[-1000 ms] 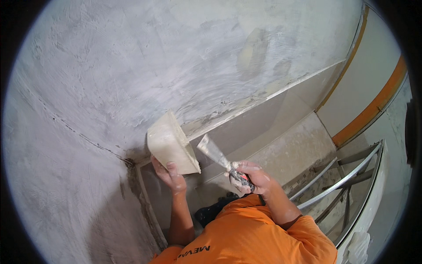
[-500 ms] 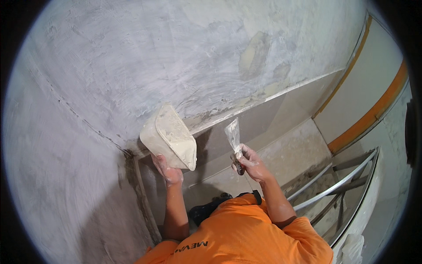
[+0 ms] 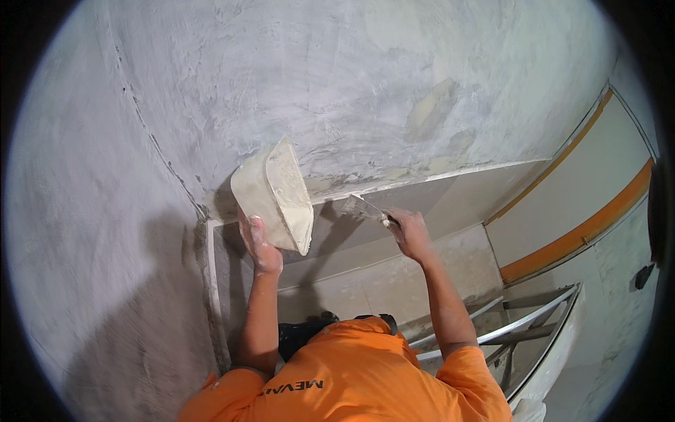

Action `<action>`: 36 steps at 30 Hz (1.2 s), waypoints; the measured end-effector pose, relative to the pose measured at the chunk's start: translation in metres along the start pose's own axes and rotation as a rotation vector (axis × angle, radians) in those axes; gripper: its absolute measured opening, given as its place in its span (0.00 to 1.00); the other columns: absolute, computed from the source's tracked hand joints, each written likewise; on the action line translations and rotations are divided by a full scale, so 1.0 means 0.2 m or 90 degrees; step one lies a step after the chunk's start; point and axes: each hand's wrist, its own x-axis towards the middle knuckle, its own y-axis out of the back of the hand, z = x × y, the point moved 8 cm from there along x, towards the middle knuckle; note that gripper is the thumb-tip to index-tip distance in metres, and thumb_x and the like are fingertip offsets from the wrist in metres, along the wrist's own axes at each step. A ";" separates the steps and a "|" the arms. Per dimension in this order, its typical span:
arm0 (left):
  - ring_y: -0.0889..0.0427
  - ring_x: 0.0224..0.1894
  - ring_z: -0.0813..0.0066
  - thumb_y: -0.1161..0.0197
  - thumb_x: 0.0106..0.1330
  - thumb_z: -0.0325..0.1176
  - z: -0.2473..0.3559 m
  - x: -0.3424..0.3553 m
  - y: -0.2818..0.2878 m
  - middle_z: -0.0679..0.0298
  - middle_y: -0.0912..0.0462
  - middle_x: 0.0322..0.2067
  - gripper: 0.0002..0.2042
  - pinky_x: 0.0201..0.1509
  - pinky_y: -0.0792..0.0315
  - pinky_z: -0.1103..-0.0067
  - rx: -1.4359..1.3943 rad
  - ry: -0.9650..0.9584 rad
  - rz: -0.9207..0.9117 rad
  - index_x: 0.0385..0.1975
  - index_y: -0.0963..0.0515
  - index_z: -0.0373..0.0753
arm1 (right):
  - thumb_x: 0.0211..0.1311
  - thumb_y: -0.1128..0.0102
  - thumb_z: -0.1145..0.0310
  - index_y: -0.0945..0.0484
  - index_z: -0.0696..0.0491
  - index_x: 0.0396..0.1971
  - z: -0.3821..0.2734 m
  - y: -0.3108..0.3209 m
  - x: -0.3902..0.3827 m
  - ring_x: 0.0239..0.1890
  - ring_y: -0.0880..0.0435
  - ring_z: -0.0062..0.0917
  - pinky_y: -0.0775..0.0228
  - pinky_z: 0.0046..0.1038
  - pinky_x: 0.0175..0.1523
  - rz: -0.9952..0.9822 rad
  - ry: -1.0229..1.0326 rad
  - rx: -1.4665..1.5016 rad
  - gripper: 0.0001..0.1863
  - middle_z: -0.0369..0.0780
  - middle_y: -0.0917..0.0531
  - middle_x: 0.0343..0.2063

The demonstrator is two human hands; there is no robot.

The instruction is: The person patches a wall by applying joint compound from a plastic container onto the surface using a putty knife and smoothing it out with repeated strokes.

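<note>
In my left hand (image 3: 259, 243) is a cream-coloured mud pan (image 3: 259, 193), gripped from below and behind. It is tilted, and pale plaster coats its inside and rim. My right hand (image 3: 410, 233) is closed round the handle of a putty knife (image 3: 358, 206), whose blade points left towards the pan, a short gap away. White compound shows on the blade and near the handle. Both hands are smeared with white. Ahead of them, the patchy plastered wall (image 3: 337, 91) meets grey cladding (image 3: 436, 193) along a pale edge.
A wall corner (image 3: 158, 155) with a dark, rough seam runs down the left. At the right stand an orange-edged white panel (image 3: 576, 176) and, lower down, a metal frame with bars (image 3: 520, 320). A pale tiled surface (image 3: 394, 285) lies below the cladding.
My right hand has moved up, and the putty knife has swung from pointing upward to pointing left towards the pan. The mud pan has turned a little and risen slightly.
</note>
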 end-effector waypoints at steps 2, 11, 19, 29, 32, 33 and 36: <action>0.35 0.65 0.61 0.44 0.66 0.57 0.02 -0.01 -0.01 0.54 0.34 0.63 0.39 0.70 0.43 0.67 0.004 -0.003 -0.001 0.69 0.43 0.33 | 0.65 0.43 0.67 0.21 0.51 0.47 0.01 0.03 0.08 0.44 0.20 0.42 0.36 0.40 0.49 -0.023 -0.006 -0.017 0.13 0.44 0.17 0.41; 0.33 0.64 0.63 0.42 0.64 0.58 0.06 -0.01 -0.04 0.55 0.33 0.62 0.40 0.68 0.42 0.67 0.033 -0.013 -0.011 0.67 0.41 0.33 | 0.63 0.40 0.62 0.21 0.50 0.47 -0.07 -0.06 0.35 0.45 0.19 0.40 0.33 0.41 0.51 -0.096 0.109 -0.164 0.14 0.43 0.15 0.38; 0.32 0.62 0.62 0.40 0.63 0.56 0.08 0.01 0.01 0.55 0.32 0.61 0.40 0.67 0.40 0.69 -0.004 -0.019 0.022 0.67 0.41 0.33 | 0.56 0.35 0.63 0.17 0.51 0.37 0.07 -0.07 0.46 0.39 0.17 0.44 0.25 0.44 0.44 -0.115 -0.064 -0.242 0.11 0.45 0.16 0.33; 0.32 0.62 0.64 0.44 0.66 0.55 0.05 -0.01 0.06 0.55 0.31 0.59 0.36 0.67 0.42 0.70 0.017 0.014 0.043 0.66 0.39 0.32 | 0.54 0.31 0.58 0.16 0.53 0.32 0.51 0.13 0.22 0.35 0.18 0.48 0.27 0.44 0.39 -0.002 -0.205 -0.223 0.13 0.48 0.16 0.28; 0.36 0.68 0.61 0.48 0.72 0.49 -0.02 -0.02 0.08 0.59 0.36 0.66 0.31 0.71 0.41 0.65 -0.038 0.076 0.059 0.70 0.44 0.39 | 0.57 0.33 0.59 0.17 0.56 0.31 0.55 0.12 0.03 0.30 0.17 0.43 0.28 0.44 0.37 0.039 -0.256 -0.220 0.14 0.50 0.18 0.25; 0.34 0.65 0.63 0.47 0.70 0.51 0.00 -0.01 0.04 0.57 0.33 0.63 0.32 0.69 0.41 0.67 -0.005 0.051 0.029 0.67 0.40 0.35 | 0.60 0.36 0.59 0.18 0.59 0.28 0.58 0.09 -0.03 0.25 0.19 0.38 0.29 0.40 0.34 0.074 -0.286 -0.104 0.16 0.46 0.20 0.21; 0.32 0.62 0.65 0.46 0.68 0.52 0.00 0.00 0.02 0.55 0.31 0.60 0.34 0.67 0.42 0.70 0.028 0.027 0.006 0.66 0.38 0.32 | 0.69 0.44 0.59 0.23 0.58 0.23 0.54 -0.13 -0.16 0.18 0.27 0.20 0.35 0.27 0.24 0.092 -0.381 0.319 0.18 0.36 0.26 0.16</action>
